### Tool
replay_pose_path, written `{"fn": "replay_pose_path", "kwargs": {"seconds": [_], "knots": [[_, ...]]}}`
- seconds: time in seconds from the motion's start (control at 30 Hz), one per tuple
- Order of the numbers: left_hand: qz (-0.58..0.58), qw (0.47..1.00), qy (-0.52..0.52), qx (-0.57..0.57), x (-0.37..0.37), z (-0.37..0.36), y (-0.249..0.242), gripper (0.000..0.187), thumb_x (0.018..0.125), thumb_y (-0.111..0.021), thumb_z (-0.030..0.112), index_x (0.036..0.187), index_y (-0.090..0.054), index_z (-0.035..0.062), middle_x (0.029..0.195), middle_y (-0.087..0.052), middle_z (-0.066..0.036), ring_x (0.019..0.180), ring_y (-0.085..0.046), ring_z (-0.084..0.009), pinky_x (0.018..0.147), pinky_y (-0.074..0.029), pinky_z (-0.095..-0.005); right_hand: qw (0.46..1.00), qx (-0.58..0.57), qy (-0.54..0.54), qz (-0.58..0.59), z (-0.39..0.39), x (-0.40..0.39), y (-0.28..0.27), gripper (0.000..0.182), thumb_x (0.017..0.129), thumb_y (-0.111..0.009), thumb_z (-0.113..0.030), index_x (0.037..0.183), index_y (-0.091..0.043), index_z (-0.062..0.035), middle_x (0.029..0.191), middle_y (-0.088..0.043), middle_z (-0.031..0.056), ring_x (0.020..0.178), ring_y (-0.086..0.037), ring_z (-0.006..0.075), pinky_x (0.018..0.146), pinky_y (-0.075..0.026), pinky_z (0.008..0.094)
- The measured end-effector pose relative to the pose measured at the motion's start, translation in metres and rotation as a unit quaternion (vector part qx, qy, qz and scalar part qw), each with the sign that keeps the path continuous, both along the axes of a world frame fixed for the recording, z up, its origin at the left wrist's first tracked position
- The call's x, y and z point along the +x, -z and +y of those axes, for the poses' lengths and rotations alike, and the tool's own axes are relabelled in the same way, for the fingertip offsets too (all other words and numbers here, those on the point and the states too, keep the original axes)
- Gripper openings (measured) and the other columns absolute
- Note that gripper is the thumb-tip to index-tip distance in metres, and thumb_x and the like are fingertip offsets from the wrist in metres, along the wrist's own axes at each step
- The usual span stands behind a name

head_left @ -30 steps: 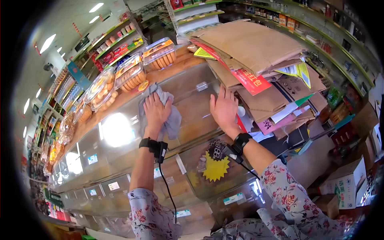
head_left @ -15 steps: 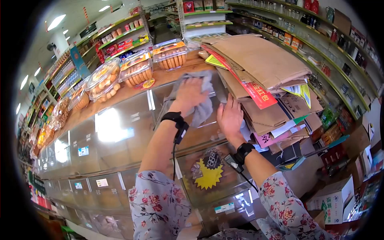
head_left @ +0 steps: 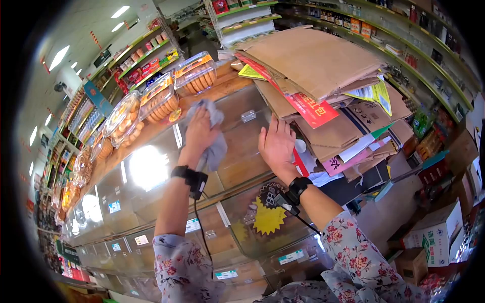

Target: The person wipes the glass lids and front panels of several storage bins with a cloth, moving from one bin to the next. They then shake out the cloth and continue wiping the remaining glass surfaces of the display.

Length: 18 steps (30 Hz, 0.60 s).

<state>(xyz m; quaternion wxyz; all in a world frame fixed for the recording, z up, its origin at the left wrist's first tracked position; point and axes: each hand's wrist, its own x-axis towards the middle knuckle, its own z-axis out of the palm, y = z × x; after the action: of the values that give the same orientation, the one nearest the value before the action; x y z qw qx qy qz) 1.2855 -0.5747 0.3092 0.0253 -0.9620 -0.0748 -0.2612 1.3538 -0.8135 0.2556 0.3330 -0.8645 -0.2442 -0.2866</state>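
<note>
A crumpled grey cloth (head_left: 214,146) lies under my left hand (head_left: 199,134), which grips it against the clear lid of a display case (head_left: 242,134). My right hand (head_left: 278,146) rests on the same lid near its right end, fingers stretched out and holding nothing. Just beside it rises a stack of flattened cardboard boxes (head_left: 318,55), with a red printed sheet (head_left: 313,111) sticking out. Beyond the cloth, clear plastic tubs of cookies (head_left: 196,73) stand on the wooden ledge.
More packaged snacks (head_left: 83,164) line the ledge to the left. Below are lower lidded compartments with price tags (head_left: 291,256) and a yellow starburst sign (head_left: 269,217). A white carton (head_left: 429,242) stands on the floor at right. Stocked shelves (head_left: 364,30) run along the back.
My left hand has slid the cloth to the left across the lid. My right hand has shifted slightly left beside the cardboard. The view has turned a little.
</note>
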Motion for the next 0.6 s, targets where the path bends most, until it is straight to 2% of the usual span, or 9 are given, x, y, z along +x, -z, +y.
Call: {"fn": "replay_pose_path", "kwargs": {"seconds": [0.13, 0.2, 0.27, 0.33, 0.47, 0.57, 0.6], "knots": [[0.06, 0.996, 0.051, -0.05, 0.054, -0.038, -0.009, 0.061, 0.088, -0.063, 0.035, 0.133, -0.053, -0.0051, 0.146, -0.046, -0.022, 0.14, -0.039, -0.035, 0.114, -0.032, -0.0471, 1.0, 0.004, 0.01, -0.019, 0.001, 0.002, 0.004, 0.056, 0.091, -0.055, -0.03, 0.137, -0.045, 0.0014, 0.12, -0.057, 0.0192, 0.111, -0.056, 0.0346, 0.089, -0.045, 0.0484], [0.111, 0.99, 0.06, -0.063, 0.075, -0.054, -0.017, 0.063, 0.088, -0.062, 0.036, 0.137, -0.05, -0.0016, 0.151, -0.042, -0.017, 0.143, -0.035, -0.0316, 0.115, -0.03, -0.0506, 0.998, 0.004, 0.029, -0.051, 0.004, 0.007, 0.008, 0.055, 0.09, -0.057, -0.029, 0.133, -0.048, 0.0024, 0.114, -0.058, 0.018, 0.108, -0.057, 0.0332, 0.087, -0.046, 0.0465], [0.124, 0.99, 0.03, -0.061, 0.085, -0.07, -0.022, 0.065, 0.088, -0.06, 0.039, 0.141, -0.047, 0.0017, 0.155, -0.038, -0.011, 0.147, -0.029, -0.0288, 0.116, -0.025, -0.0531, 0.998, -0.01, 0.036, -0.041, 0.004, 0.007, 0.008, 0.055, 0.091, -0.057, -0.034, 0.132, -0.05, 0.0018, 0.11, -0.059, 0.0178, 0.105, -0.058, 0.0326, 0.085, -0.046, 0.0453], [0.136, 0.989, 0.006, -0.066, 0.088, -0.077, -0.021, 0.069, 0.088, -0.057, 0.043, 0.145, -0.044, 0.0065, 0.158, -0.035, -0.006, 0.149, -0.024, -0.024, 0.118, -0.016, -0.0539, 1.0, -0.015, 0.019, 0.001, 0.002, 0.005, 0.005, 0.058, 0.095, -0.053, -0.036, 0.138, -0.044, 0.0009, 0.117, -0.058, 0.02, 0.108, -0.057, 0.0355, 0.087, -0.045, 0.0479], [0.147, 0.984, 0.082, -0.059, 0.073, -0.093, -0.009, 0.069, 0.087, -0.059, 0.04, 0.146, -0.044, 0.0056, 0.157, -0.038, -0.006, 0.149, -0.025, -0.0216, 0.119, -0.016, -0.0511, 1.0, 0.0, -0.018, 0.015, -0.004, 0.003, 0.002, 0.063, 0.098, -0.049, -0.041, 0.144, -0.036, 0.0004, 0.122, -0.056, 0.0233, 0.11, -0.055, 0.0395, 0.088, -0.044, 0.0497], [0.116, 0.981, 0.13, -0.083, 0.048, -0.094, 0.004, 0.068, 0.086, -0.061, 0.037, 0.144, -0.046, 0.0043, 0.155, -0.04, -0.006, 0.148, -0.028, -0.0233, 0.119, -0.018, -0.0515, 0.997, 0.004, -0.082, 0.011, -0.012, 0.004, 0.005, 0.067, 0.098, -0.048, -0.042, 0.147, -0.032, 0.0011, 0.125, -0.054, 0.0258, 0.112, -0.054, 0.0413, 0.088, -0.044, 0.0493], [0.091, 0.984, 0.143, -0.057, 0.035, -0.094, 0.006, 0.067, 0.087, -0.061, 0.037, 0.142, -0.047, 0.0024, 0.153, -0.042, -0.009, 0.145, -0.032, -0.0249, 0.117, -0.022, -0.0532, 0.996, -0.009, -0.086, 0.018, -0.013, 0.004, 0.005, 0.07, 0.097, -0.051, -0.041, 0.148, -0.03, 0.0031, 0.125, -0.052, 0.0267, 0.112, -0.053, 0.042, 0.091, -0.044, 0.0486]]}}
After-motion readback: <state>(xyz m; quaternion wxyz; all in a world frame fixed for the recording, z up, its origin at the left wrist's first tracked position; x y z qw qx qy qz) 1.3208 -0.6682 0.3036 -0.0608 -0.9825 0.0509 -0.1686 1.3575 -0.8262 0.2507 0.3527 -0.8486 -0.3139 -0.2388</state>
